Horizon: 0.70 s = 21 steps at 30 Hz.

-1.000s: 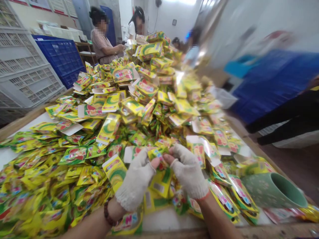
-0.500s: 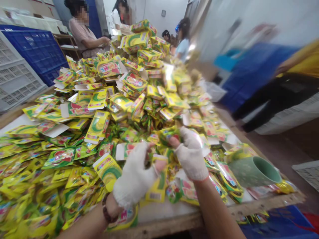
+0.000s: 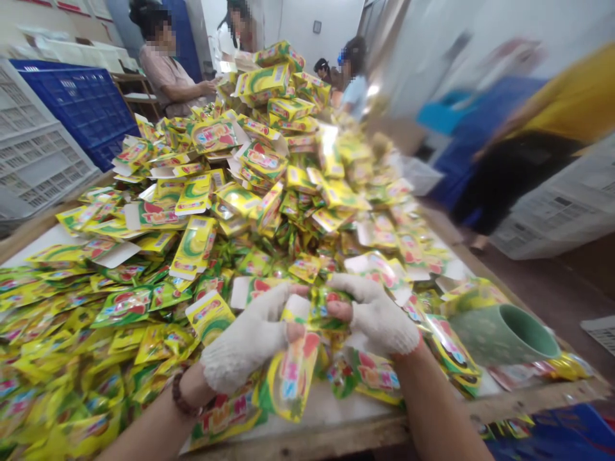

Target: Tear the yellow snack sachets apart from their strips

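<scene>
White gloves with bare fingertips cover both hands. My left hand [image 3: 252,336] is closed on a small yellow-and-green carton [image 3: 291,378], its white end flap raised toward the other hand. In my right hand [image 3: 372,314] a shiny green-and-yellow sachet [image 3: 329,301] is pinched between thumb and fingers, close beside the carton's open end. Part of the sachet lies behind the fingers. Under and around both hands are similar cartons, such as a yellow one [image 3: 210,317], and loose sachets [image 3: 122,304].
A tall heap of cartons [image 3: 262,157] rises beyond the hands. At right lies a green cylindrical container [image 3: 504,336] on its side. Blue crates [image 3: 77,96] and white crates [image 3: 43,153] stand left. Several people sit or stand around; one in yellow [image 3: 571,102] bends at right.
The carton in my left hand has turned so its printed fruit face shows and its flap points up. My right hand has brought the sachet lower and nearer to it. The person in yellow has shifted.
</scene>
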{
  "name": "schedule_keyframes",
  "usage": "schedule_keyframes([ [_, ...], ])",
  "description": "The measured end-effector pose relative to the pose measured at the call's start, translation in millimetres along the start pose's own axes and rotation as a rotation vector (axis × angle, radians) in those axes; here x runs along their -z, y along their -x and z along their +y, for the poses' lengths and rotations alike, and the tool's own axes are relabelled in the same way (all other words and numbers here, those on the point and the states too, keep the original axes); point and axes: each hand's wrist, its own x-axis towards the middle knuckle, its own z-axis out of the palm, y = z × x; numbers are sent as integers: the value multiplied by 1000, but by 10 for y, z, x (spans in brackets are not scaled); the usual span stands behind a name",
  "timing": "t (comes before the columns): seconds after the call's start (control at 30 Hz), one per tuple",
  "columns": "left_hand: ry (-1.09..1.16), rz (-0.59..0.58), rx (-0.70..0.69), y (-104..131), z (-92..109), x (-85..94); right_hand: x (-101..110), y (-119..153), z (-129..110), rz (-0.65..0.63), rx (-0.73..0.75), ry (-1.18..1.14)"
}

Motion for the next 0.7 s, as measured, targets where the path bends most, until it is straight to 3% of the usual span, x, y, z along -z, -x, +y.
schedule_keyframes([
  [0.17, -722, 407, -229, -7, -62, 9, -201, -102, 32, 151, 53, 31],
  [0.37, -739, 351, -414, -28, -219, -12, -245, -100, 22, 106, 32, -53],
  [0.57, -1322, 556, -592, -23, -320, -38, -275, -112, 123, 451, -20, -56],
  [0.7, -1397, 587, -532, -60, -325, 24, -269, -104, 220, 535, -5, -24],
])
